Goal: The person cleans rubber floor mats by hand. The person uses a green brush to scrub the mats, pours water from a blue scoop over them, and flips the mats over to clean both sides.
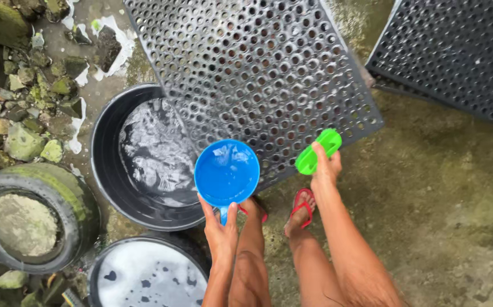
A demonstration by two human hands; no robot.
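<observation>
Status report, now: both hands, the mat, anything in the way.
Left hand grips blue dipper, water inside. Right hand holds green brush at perforated mat edge. Black tub of soapy water beside the feet.

The left hand reaches forward, fingers curled tight around a handle, thumb on top. The right hand stretches farther ahead, arm nearly straight, fingers closed in a grip, knuckles up.

Second perforated mat and lower foamy basin, both edge-cropped.
</observation>
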